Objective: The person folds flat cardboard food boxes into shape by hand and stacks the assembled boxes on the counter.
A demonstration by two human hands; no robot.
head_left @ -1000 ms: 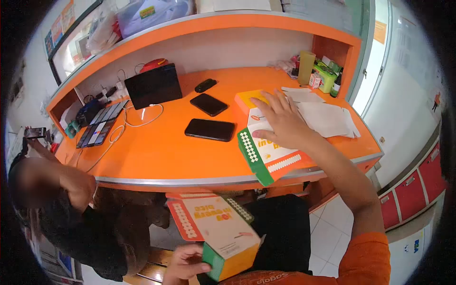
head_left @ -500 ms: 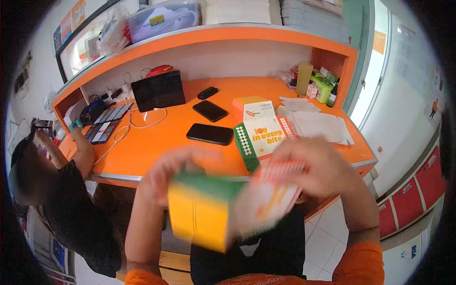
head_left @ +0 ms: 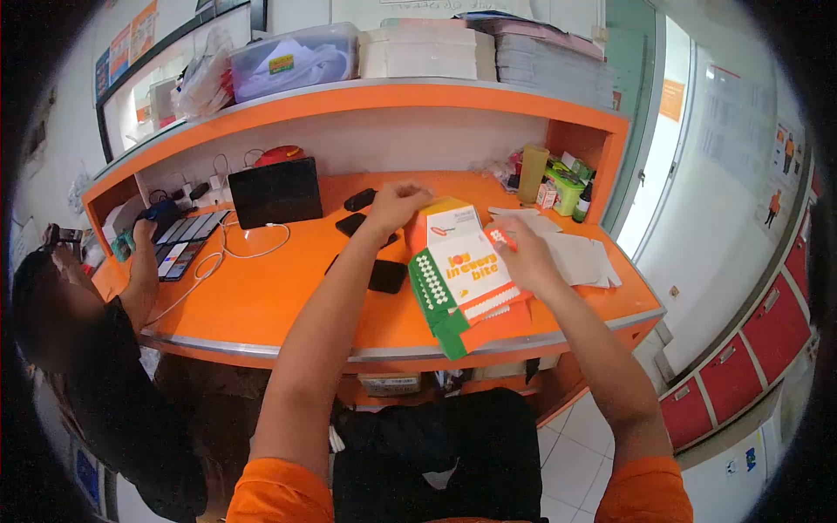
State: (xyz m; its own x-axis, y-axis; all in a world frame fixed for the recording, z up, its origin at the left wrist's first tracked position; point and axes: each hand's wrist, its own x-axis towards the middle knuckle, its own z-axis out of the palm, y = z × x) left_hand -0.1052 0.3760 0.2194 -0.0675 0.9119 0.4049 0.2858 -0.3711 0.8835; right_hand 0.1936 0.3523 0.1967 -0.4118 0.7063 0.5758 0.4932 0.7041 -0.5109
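An open printed carton [head_left: 473, 268] in white, green, orange and yellow lies on the orange table, its flaps spread towards the front edge. More orange and white flaps show from under its lower right side, as from a second carton below. My left hand [head_left: 401, 207] grips the yellow back end of the carton with bent fingers. At its right side, my right hand [head_left: 528, 254] pinches the orange flap, thumb on top. Left of the carton, a black phone [head_left: 386, 276] lies partly behind my left forearm.
White papers [head_left: 580, 260] lie right of the carton. A black tablet [head_left: 275, 193], cables and several phones stand or lie at the left. A co-worker [head_left: 113, 383] in dark clothes reaches towards those phones. A green basket [head_left: 568, 193] and bottle stand at the back right.
The carton held over my lap has moved forward onto the table, onto the carton lying there. Both hands have moved forward with it, and the view has tilted up.
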